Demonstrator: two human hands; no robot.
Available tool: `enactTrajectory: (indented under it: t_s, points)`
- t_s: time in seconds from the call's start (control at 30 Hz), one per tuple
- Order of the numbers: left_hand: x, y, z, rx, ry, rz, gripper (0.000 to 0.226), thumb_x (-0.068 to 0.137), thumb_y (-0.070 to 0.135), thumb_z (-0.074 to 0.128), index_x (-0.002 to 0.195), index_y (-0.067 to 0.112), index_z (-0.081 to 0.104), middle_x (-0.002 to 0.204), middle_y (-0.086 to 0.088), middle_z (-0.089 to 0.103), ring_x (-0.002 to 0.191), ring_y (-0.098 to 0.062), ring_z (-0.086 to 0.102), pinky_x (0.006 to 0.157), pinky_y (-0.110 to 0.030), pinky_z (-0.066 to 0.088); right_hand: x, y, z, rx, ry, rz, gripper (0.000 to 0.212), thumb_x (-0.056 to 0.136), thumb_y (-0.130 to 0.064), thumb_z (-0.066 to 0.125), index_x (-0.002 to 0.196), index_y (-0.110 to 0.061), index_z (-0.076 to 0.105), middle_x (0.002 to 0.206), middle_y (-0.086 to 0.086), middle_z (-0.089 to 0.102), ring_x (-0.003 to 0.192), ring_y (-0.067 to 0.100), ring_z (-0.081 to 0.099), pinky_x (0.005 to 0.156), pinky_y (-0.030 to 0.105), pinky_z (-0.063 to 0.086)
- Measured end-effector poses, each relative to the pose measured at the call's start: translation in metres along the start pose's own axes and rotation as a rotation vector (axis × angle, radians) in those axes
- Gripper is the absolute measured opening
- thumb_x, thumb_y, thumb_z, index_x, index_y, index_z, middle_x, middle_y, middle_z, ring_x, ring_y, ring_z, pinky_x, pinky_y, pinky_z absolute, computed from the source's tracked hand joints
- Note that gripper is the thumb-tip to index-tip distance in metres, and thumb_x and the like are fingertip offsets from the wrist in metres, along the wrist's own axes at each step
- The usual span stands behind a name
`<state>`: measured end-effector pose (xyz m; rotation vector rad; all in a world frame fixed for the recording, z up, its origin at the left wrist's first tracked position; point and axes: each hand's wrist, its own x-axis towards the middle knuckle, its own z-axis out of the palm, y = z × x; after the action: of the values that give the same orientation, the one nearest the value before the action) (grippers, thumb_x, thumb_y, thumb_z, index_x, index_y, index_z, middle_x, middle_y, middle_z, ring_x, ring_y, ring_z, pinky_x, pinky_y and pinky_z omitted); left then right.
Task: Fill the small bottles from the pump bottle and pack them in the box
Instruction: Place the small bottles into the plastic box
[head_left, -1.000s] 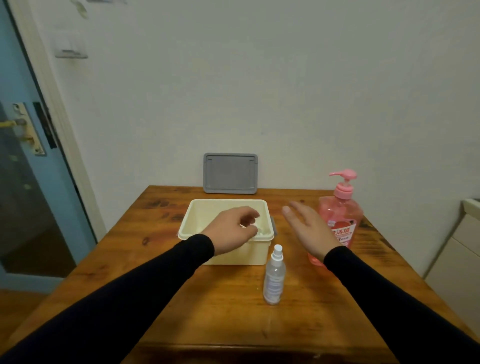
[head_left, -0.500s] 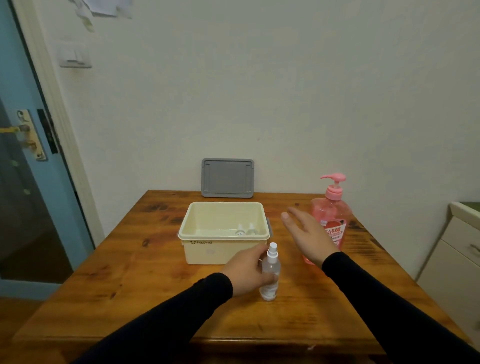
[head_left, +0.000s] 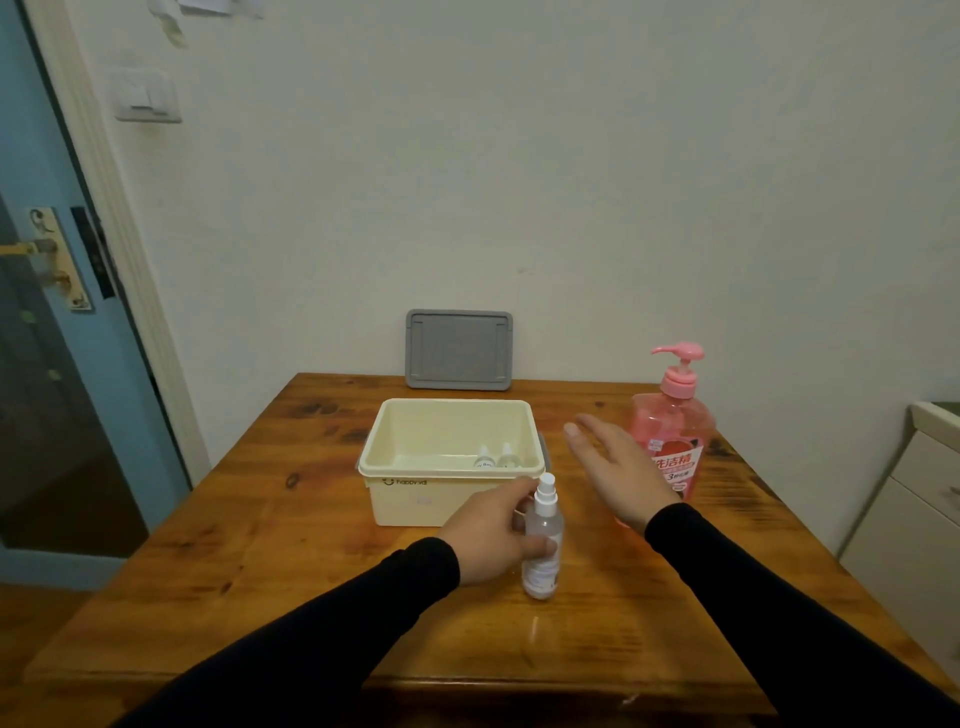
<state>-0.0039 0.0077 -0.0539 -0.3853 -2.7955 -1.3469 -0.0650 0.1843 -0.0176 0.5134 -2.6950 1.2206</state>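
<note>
Head view: I see the small spray bottle (head_left: 542, 540) upright on the surface (head_left: 260, 571), left hand (head_left: 496, 538) with fingers curled round it. Just beyond them sits the cream box (head_left: 405, 501), two small bottles (head_left: 494, 458) inside. Right hand (head_left: 615, 475) hovers flat, fingers spread, pink pump bottle (head_left: 672, 423) right behind.

A room in a home. A knotty wooden table (head_left: 311, 545) stands against a plain white wall (head_left: 571, 182) with a light switch (head_left: 148, 98); a blue door (head_left: 47, 364) with a brass handle (head_left: 31, 248) is at left, a white drawer cabinet (head_left: 914, 519) at right.
</note>
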Motion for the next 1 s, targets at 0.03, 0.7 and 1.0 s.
enactTrajectory:
  t_s: [0.03, 0.7, 1.0]
  points:
    - [0.0, 0.003, -0.006, -0.018, 0.001, -0.001, 0.046, 0.077, 0.039, 0.074, 0.115, 0.042, 0.049, 0.102, 0.019, 0.06, 0.086, 0.006, 0.057, 0.073, -0.013, 0.048, 0.001, 0.001, 0.0, 0.001, -0.002, -0.001, 0.064, 0.092, -0.063, 0.033, 0.144, -0.026, 0.037, 0.149, -0.001, 0.038, 0.135, 0.015, 0.033, 0.103, 0.03, 0.026]
    - [0.08, -0.008, -0.145, -0.288, 0.103, -0.299, 0.027, 0.088, 0.023, 0.067, 0.111, 0.01, 0.06, 0.1, -0.008, 0.07, 0.083, -0.016, 0.071, 0.066, -0.025, 0.056, 0.057, 0.013, 0.017, 0.038, -0.033, 0.003, 0.073, 0.087, -0.067, 0.031, 0.145, -0.023, 0.036, 0.151, 0.0, 0.036, 0.137, 0.013, 0.029, 0.103, 0.027, 0.023]
    - [0.118, -0.066, -0.125, -0.172, -0.021, -0.556, 0.029, 0.087, 0.028, 0.068, 0.105, 0.006, 0.062, 0.091, -0.009, 0.073, 0.078, -0.019, 0.072, 0.068, -0.032, 0.059, 0.085, 0.028, 0.033, 0.074, -0.051, 0.058, 0.073, 0.086, -0.069, 0.031, 0.145, -0.027, 0.035, 0.152, -0.002, 0.033, 0.138, 0.013, 0.029, 0.101, 0.027, 0.022]
